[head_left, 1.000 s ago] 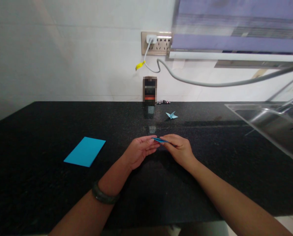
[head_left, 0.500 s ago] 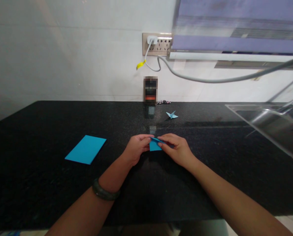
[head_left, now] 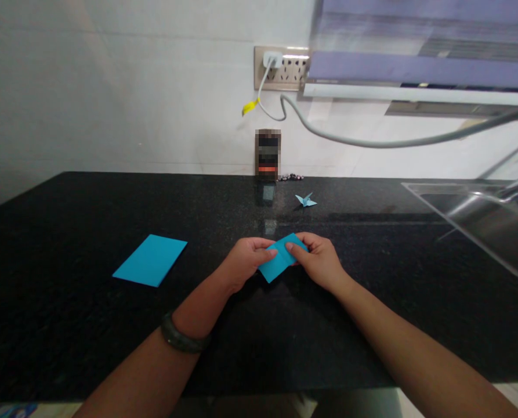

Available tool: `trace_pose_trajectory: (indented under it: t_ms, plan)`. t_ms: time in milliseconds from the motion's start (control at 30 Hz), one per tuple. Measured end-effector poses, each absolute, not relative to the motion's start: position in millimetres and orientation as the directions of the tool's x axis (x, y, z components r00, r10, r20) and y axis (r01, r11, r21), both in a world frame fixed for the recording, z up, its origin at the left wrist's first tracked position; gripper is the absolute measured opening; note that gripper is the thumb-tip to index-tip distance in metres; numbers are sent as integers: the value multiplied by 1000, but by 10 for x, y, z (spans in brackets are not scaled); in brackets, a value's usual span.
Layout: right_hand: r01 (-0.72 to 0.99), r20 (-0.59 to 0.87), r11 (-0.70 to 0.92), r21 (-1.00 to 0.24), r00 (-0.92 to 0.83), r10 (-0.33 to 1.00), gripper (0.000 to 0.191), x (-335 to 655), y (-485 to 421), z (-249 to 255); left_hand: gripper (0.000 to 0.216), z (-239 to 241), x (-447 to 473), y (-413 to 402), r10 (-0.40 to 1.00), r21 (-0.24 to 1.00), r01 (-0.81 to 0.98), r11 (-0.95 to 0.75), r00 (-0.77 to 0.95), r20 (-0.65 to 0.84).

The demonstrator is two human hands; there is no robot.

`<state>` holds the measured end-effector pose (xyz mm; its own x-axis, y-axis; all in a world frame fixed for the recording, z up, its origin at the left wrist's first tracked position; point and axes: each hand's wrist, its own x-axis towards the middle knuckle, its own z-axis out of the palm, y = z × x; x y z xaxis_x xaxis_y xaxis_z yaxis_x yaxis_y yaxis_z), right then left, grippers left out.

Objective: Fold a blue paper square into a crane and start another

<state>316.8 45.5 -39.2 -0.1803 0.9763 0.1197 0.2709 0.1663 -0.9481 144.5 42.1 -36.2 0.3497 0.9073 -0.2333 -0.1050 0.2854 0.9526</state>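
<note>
A small folded sheet of blue paper [head_left: 278, 262] is held just above the black countertop [head_left: 372, 302], at its middle. My left hand [head_left: 245, 263] pinches the paper's left edge with thumb and fingers closed. On the paper's right side my right hand [head_left: 316, 260] grips it, thumb on top. A dark bracelet sits on my left wrist.
A flat stack of blue paper [head_left: 151, 260] lies on the counter to the left. A small folded blue paper crane [head_left: 305, 200] stands further back, near a pixelated upright object [head_left: 268, 154] against the wall. A steel sink [head_left: 480, 217] is at the right. A cable hangs from the wall socket [head_left: 281, 68].
The paper was edge-on and thin a second ago; now its flat blue face is turned up toward me and looks wider between both hands.
</note>
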Motion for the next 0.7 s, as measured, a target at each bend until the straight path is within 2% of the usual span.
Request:
trace_pose_trajectory:
  t_ms: [133,233,367,467,567,700]
  plan:
    - [206,130,170,-964,-195,972,18,3159,451,-396,23,-363,1450,424,915,953,-69,295,308,-261]
    - [244,229,277,-929,-210,951,19,3180,447,-406,21,-369,1453,428,920,951,-69,302,282,-272]
    - [310,431,513,-800,-298,852,23,3236,457,-391,20,-341,1442,425,907,934,-107,340,300,-296]
    - [264,543,672,-691,-423,725,26,3287,481,-362,21,-301,1413,420,889,916,-155,371,346,-301]
    - [240,576,758,-606,-525,627,33,3330,501,-332,20,-279,1385,425,879,893,-214,396,368,-301]
    - [256,554,798,-546,-604,573,36,3360,502,-320,23,-294,1370,442,869,868,-264,420,392,-301]
